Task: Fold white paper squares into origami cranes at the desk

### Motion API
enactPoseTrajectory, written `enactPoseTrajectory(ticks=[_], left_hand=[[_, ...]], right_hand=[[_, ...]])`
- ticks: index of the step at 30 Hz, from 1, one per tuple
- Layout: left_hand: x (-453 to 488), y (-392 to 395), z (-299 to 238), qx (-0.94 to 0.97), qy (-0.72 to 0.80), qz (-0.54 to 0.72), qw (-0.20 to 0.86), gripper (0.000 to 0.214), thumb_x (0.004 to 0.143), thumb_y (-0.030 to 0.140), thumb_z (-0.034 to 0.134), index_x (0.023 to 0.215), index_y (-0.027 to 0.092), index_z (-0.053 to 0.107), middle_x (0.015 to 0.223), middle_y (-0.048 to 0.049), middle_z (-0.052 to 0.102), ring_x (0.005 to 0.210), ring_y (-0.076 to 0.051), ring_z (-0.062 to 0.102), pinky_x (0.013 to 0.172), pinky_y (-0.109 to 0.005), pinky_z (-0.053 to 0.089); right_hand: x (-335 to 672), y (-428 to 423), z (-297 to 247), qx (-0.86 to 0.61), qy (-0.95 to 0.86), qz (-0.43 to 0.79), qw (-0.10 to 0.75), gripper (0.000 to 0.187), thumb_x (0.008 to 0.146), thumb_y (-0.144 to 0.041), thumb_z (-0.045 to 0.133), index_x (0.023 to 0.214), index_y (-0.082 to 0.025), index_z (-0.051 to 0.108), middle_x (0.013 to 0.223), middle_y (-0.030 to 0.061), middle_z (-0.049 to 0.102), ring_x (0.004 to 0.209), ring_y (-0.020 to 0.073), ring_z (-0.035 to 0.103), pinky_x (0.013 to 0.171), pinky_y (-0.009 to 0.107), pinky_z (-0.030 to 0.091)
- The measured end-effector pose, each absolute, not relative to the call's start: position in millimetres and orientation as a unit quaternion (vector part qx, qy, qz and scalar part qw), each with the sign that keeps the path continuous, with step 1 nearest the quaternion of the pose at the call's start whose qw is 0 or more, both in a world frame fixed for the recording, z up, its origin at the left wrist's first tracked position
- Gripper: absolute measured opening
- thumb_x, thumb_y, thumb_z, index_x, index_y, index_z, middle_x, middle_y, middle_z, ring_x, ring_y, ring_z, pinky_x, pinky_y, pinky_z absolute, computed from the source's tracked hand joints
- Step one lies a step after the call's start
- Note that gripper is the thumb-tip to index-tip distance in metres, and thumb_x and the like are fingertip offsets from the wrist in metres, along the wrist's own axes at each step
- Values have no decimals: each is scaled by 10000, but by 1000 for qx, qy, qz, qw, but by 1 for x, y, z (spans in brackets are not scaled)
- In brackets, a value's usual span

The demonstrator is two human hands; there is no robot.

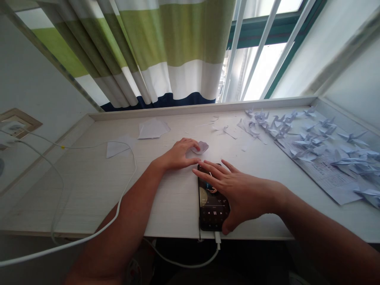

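Observation:
My left hand (pixel 178 153) is on the white desk, its fingers curled over a small piece of folded white paper (pixel 203 148). The thumb sticks out apart from the fingers, toward the top of the phone. My right hand (pixel 234 186) is spread open over a black smartphone (pixel 208 213), covering its upper right part. The lit screen shows a media player with a pause symbol. A white charging plug (pixel 217 238) sits in the phone's lower end, at the desk's front edge.
White paper sheets (pixel 152 128) lie at the back left. Many folded paper cranes (pixel 305 138) cover the right side, some on a printed sheet (pixel 329 186). Paper scraps (pixel 225 130) lie behind my hands. A white cable (pixel 130 180) runs from the wall socket (pixel 20 122) across my left forearm.

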State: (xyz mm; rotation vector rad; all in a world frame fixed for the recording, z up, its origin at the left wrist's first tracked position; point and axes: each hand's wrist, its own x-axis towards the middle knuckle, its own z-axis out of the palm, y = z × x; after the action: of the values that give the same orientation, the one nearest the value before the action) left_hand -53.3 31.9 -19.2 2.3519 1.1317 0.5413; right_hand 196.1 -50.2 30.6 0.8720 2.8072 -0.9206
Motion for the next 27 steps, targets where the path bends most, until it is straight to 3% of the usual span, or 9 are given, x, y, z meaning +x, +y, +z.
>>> enactPoseTrajectory(ticks=[11, 16, 20, 27], left_hand=[[-51, 31, -18, 855, 409, 222, 228, 303, 842, 395, 741, 1090, 244, 657, 1208, -82, 684, 1217, -293, 582, 1096, -491, 452], [-50, 32, -19, 845, 412, 249, 233, 295, 825, 340, 743, 1084, 230, 655, 1178, -83, 679, 1180, -277, 602, 1077, -469, 478], [-50, 32, -19, 852, 403, 245, 229, 265, 830, 338, 748, 1062, 235, 670, 1180, -84, 688, 1205, -284, 590, 1096, -479, 468], [-50, 33, -21, 856, 399, 242, 221, 227, 832, 300, 741, 1044, 240, 685, 1204, -82, 702, 1243, -294, 572, 1116, -485, 454]], right_hand=[[197, -43, 38, 266, 921, -283, 10, 1425, 607, -563, 910, 1685, -262, 27, 1761, 134, 69, 1608, 438, 53, 1286, 644, -1], [200, -37, 41, 270, 921, -280, -25, 1316, 697, -496, 882, 1679, -338, 20, 1762, 95, 100, 1613, 409, 77, 1291, 637, 47], [205, -33, 36, 273, 916, -291, -32, 1397, 628, -457, 928, 1679, -334, 16, 1764, 95, 73, 1611, 427, 51, 1294, 632, 45], [194, -42, 26, 239, 925, -295, 7, 1458, 528, -478, 961, 1684, -208, 115, 1755, 167, 75, 1609, 433, 57, 1305, 588, 8]])
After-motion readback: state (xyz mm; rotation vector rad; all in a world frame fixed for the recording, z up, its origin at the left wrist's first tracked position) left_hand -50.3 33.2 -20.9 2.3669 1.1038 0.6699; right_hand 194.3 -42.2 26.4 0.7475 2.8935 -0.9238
